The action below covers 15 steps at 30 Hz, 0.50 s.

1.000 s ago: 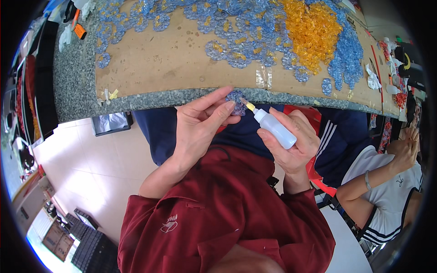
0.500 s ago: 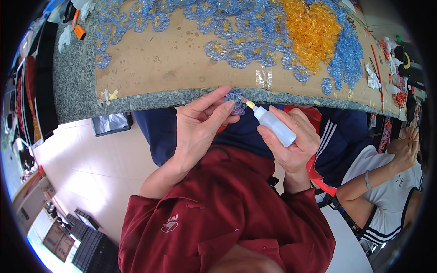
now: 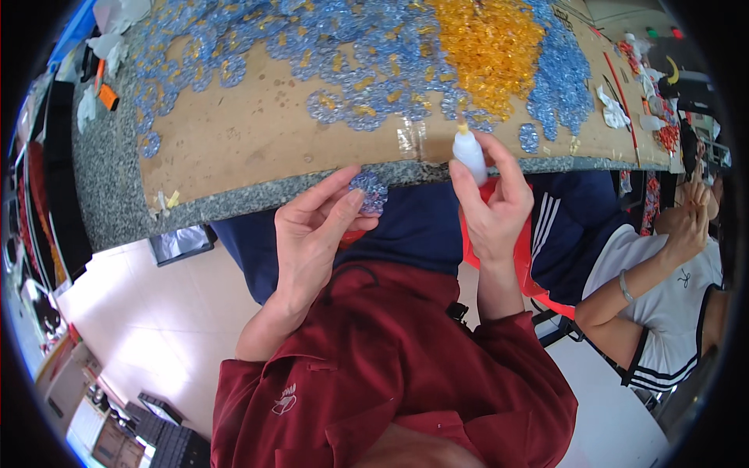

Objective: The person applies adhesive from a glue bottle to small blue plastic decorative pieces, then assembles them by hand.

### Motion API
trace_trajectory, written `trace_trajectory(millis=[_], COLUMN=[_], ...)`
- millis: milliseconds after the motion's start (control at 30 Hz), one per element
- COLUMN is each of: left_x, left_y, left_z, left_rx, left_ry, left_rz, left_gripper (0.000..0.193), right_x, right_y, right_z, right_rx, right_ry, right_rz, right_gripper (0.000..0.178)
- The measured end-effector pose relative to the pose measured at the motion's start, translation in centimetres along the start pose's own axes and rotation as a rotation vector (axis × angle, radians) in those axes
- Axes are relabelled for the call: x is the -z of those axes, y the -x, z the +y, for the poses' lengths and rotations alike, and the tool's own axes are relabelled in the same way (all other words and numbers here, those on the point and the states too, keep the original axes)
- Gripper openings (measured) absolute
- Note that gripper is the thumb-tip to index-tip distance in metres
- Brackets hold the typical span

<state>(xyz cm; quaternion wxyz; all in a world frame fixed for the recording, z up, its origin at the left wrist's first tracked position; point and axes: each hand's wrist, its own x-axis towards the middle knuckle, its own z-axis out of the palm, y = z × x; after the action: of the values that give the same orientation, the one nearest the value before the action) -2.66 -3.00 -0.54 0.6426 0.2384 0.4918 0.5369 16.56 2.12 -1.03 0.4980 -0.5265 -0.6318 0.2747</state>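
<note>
While my left hand [image 3: 312,230] pinches a small round blue translucent plastic piece [image 3: 368,192] just below the speckled grey stone table edge [image 3: 257,199], my right hand [image 3: 490,204] grips a small white squeeze bottle [image 3: 469,154] upright over the brown cardboard sheet [image 3: 257,132].

The left hand [image 3: 316,226] pinches a small round blue beaded piece [image 3: 370,190] between thumb and fingertips, just below the edge of the granite table [image 3: 109,187]. The right hand [image 3: 493,204] grips a small white glue bottle [image 3: 469,153] upright, its yellow tip near the cardboard sheet [image 3: 257,132]. Blue pieces [image 3: 343,47] and a pile of orange pieces [image 3: 488,47] cover the sheet. Another person's arm [image 3: 624,288] shows at right.
</note>
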Motion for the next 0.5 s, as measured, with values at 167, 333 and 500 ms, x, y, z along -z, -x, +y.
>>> trace_trajectory(millis=[167,333,500], left_x=[-0.4,-0.8,-1.2], left_y=[-0.1,-0.2,-0.3], left_z=[-0.2,-0.3,-0.3], left_rx=[0.001,0.033,0.051], left_ry=[-0.005,-0.018,-0.016], left_rz=[-0.012,-0.008,-0.025], left_gripper=[0.028,0.028,0.028], right_x=[-0.6,0.4,3.6], right_y=[-1.2,-1.7,-4.1], right_z=[0.4,0.3,2.7], right_rx=[0.015,0.046,0.151], right_ry=[0.163,0.143,0.508], right_rz=[0.024,0.051,0.181], right_gripper=[0.033,0.030,0.017])
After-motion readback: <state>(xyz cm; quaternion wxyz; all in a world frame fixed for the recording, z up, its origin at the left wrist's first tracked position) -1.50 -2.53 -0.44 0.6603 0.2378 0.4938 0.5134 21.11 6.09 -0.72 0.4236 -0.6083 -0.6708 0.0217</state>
